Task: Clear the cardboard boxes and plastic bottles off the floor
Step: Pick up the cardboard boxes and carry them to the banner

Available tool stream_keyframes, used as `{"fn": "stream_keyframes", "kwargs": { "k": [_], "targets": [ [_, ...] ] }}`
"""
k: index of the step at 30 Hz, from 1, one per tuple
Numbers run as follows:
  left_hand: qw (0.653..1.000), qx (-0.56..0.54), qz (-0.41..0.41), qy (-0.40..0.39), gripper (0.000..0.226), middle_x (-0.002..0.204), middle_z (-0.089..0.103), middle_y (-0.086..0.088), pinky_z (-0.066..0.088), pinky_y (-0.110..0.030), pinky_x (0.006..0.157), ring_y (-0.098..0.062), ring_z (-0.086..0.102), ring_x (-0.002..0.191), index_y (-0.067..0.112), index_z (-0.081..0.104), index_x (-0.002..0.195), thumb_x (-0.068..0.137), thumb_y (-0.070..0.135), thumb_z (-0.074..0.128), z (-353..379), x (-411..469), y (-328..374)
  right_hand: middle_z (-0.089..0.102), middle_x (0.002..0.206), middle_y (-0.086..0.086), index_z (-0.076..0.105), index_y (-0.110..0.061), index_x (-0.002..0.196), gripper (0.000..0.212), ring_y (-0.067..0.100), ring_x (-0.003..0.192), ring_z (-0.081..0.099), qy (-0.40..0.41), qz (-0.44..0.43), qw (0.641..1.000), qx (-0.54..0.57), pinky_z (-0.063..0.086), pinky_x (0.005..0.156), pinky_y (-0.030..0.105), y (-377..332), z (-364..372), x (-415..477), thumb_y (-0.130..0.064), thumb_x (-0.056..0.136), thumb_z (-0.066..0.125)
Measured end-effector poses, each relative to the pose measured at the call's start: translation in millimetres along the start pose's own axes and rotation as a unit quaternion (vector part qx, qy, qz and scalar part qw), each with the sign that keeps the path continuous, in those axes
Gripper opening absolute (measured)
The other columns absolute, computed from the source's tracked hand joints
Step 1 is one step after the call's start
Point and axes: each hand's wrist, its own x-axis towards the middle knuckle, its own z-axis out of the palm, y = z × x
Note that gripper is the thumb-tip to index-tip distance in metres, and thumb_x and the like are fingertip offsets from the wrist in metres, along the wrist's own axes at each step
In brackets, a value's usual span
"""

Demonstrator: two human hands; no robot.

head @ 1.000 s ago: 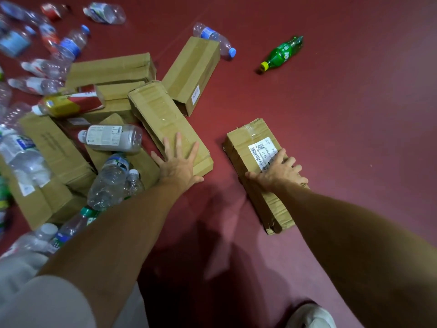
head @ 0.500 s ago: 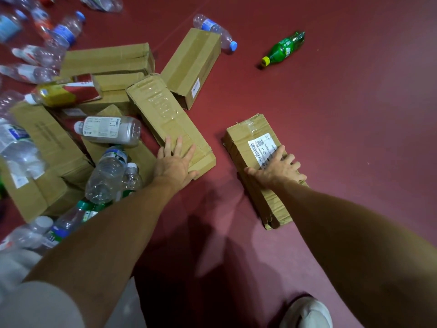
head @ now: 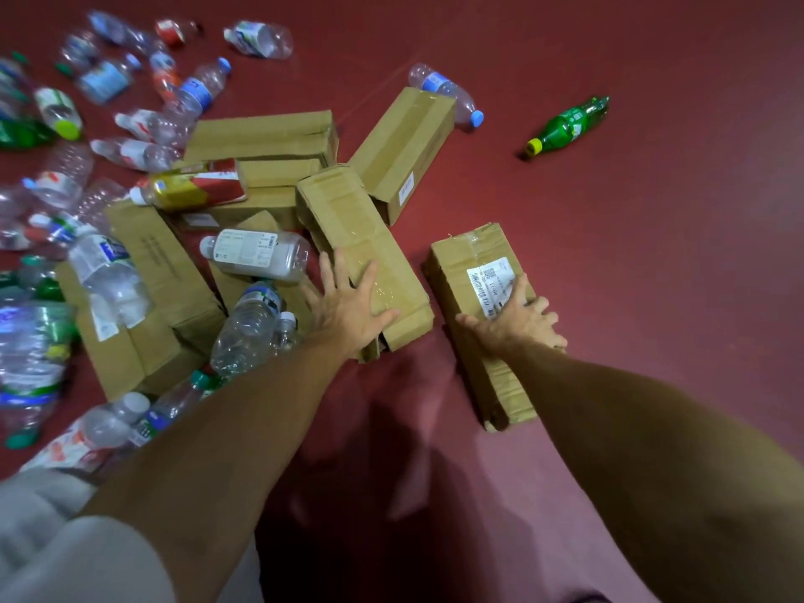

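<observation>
Several brown cardboard boxes and many plastic bottles lie on a dark red floor (head: 652, 254). My left hand (head: 348, 302) rests flat with spread fingers on the near end of a long taped box (head: 356, 228). My right hand (head: 517, 319) grips a separate box with a white barcode label (head: 470, 263), thumb on its left side and fingers curled over its right edge. A narrow gap separates the two boxes. A green bottle (head: 565, 124) lies alone at the far right.
More boxes are heaped behind and to the left: one slanted box (head: 404, 145), one flat box (head: 261, 132), one left box (head: 161, 263). A white-labelled bottle (head: 256, 254), a yellow-red bottle (head: 191, 189) and several clear bottles lie among them. The right side is bare floor.
The long box under my left hand has slid right and nearer, narrowing the gap to the labelled box. My right hand stays on the labelled box.
</observation>
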Motion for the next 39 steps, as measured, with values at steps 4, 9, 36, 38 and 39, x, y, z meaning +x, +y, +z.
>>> {"fn": "stream_keyframes", "kwargs": {
  "k": [4,9,36,38,39],
  "targets": [
    [0.993,-0.103,-0.050,-0.004,0.106,0.161,-0.027,-0.018,0.015,-0.058,0.120,-0.038,-0.007,0.152,0.033,-0.011,0.158,0.085,0.074,0.054,-1.7,11.8,-5.9,0.024,0.149,0.019,-0.001,-0.039,0.154,0.116,0.043,0.135,0.031,-0.022,0.001,1.000,-0.016,0.032,0.103,0.068,-32.6,11.8,-3.6,-0.091,0.066,0.054],
    [0.939,-0.322,-0.117,-0.020,0.136,0.167,-0.012,-0.005,0.039,-0.045,0.107,-0.037,0.037,0.142,0.025,-0.028,0.153,0.077,0.048,0.082,0.3,21.7,-2.6,0.024,0.149,0.021,0.001,-0.043,0.155,0.110,0.043,0.134,0.033,-0.024,-0.017,0.999,-0.041,0.035,0.102,0.068,-19.9,12.8,8.6,-0.094,0.068,0.045],
    [0.883,-0.427,-0.026,-0.195,0.133,0.148,0.050,0.004,0.043,-0.041,0.109,-0.021,0.054,0.128,0.052,-0.006,0.154,0.070,-0.002,0.083,13.2,-4.1,19.1,0.016,0.154,0.016,0.005,-0.050,0.151,0.100,0.037,0.136,0.029,-0.019,0.010,1.000,-0.006,0.042,0.097,0.064,44.0,2.6,0.3,-0.092,0.071,0.046],
    [0.924,-0.345,-0.022,-0.162,0.125,0.168,-0.001,-0.001,0.031,-0.042,0.117,-0.026,0.022,0.150,0.040,-0.009,0.158,0.074,0.000,0.076,4.0,-11.0,32.4,0.001,0.162,0.012,-0.001,-0.052,0.153,0.102,0.037,0.143,0.021,-0.031,-0.014,0.999,-0.016,0.038,0.102,0.065,47.3,1.9,-2.6,-0.091,0.072,0.049],
    [0.943,-0.301,-0.016,-0.142,0.119,0.165,-0.020,-0.002,0.024,-0.045,0.121,-0.026,0.003,0.154,0.035,-0.009,0.159,0.077,0.002,0.070,1.5,-13.4,39.0,-0.005,0.163,0.011,-0.002,-0.054,0.152,0.103,0.037,0.145,0.017,-0.040,-0.024,0.999,-0.020,0.036,0.105,0.065,49.3,1.0,-3.7,-0.090,0.072,0.050]
  ]
}}
